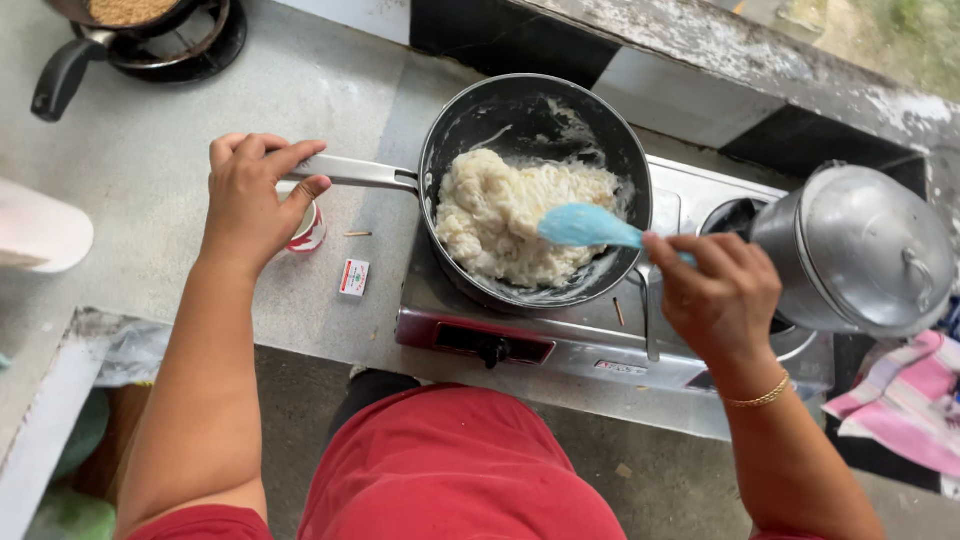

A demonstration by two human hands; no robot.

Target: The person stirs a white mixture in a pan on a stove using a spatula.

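Our left hand [250, 195] grips the pan [535, 190] handle; our right hand [720, 295], beside the pan, clasps a blue spatula [585, 227].

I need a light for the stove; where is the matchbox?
In the head view, the matchbox lies on the counter, left of the stove, beside a small cup under the left hand.

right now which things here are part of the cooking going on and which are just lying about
In use: black pan of pale dough on the stove; left hand on the pan handle; right hand with the blue spatula.

Lying about: metal pot, matchbox, small cup, striped cloth, second pan.
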